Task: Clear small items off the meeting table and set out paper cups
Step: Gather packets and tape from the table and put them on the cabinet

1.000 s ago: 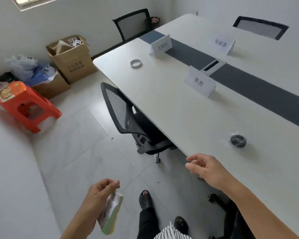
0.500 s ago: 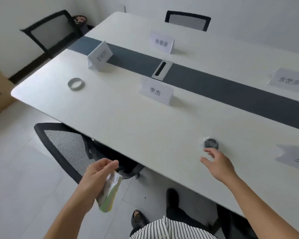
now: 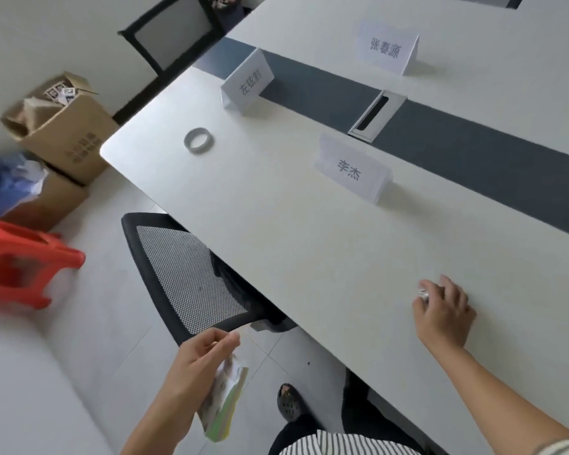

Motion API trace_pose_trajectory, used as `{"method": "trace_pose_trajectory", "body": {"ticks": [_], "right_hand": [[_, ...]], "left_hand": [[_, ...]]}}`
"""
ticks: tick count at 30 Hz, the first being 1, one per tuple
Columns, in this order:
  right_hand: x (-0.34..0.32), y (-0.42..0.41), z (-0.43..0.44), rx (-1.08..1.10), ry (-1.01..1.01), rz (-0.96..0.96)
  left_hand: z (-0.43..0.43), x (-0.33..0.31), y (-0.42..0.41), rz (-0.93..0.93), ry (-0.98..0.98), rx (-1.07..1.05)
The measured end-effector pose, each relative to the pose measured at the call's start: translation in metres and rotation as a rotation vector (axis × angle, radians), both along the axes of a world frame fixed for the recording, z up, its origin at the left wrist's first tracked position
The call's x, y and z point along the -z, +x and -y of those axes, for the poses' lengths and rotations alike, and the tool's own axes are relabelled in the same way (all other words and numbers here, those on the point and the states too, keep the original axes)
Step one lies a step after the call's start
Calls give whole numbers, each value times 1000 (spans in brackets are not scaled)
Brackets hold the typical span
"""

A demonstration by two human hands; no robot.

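Far left on the floor: orange stool [image 3: 20, 257], cardboard boxes [image 3: 63, 133] with paper scraps — off the table [image 3: 309, 257], possibly where cleared things end up, though that is only a guess.

Next, low and left of centre: left hand [image 3: 197, 359] held out over the floor beside the table edge, pinching a small green-and-white packet [image 3: 225, 402] between thumb and fingers. Packet hanging almost upright, long axis running top to bottom, lower end tipped slightly toward the camera's left.

Further up on the tabletop: a grey tape ring [image 3: 198, 141] lying flat near the left corner, hole facing up, no long axis to speak of; not yet collected. Beyond it, three folded name cards [image 3: 352, 170] standing along the dark centre strip.

Right: right hand [image 3: 444, 310] down on the table, fingers curled over a small crinkly object [image 3: 424, 294] — mostly hidden, so neither its kind nor its orientation can be told; grip looks like closing, not confirmed as a firm hold.

Step in hand, by judgement: clearing small items, cups not in view. Next move likely calls for lifting that object clear, then reaching far left and forward for the ring.
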State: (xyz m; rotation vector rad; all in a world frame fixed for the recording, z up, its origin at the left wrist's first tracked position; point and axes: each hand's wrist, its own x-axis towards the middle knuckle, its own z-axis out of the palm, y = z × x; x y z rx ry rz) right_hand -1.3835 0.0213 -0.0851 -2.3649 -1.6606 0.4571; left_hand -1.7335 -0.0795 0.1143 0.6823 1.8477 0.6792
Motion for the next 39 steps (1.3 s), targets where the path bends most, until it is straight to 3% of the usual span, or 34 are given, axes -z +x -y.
{"method": "trace_pose_trajectory", "body": {"ticks": [6, 12, 17, 23, 30, 39], "right_hand": [[-23, -40, -29, -132, -45, -240], [-83, -154, -16, -381, -53, -492], [-135, -269, 22, -632, -56, -671], [-149, -406, 81, -742, -101, -874], [-141, -506, 110, -801, -218, -891], [-126, -610, 41, -726, -187, -871]], "left_hand": [[22, -5, -14, -17, 24, -106], [53, -14, -63, -13, 112, -238], [109, -15, -135, -9, 152, -375], [215, -11, -270, -55, 150, -587], [297, 0, -390, -102, 128, -928], [215, 29, -489, 59, 136, -863]]}}
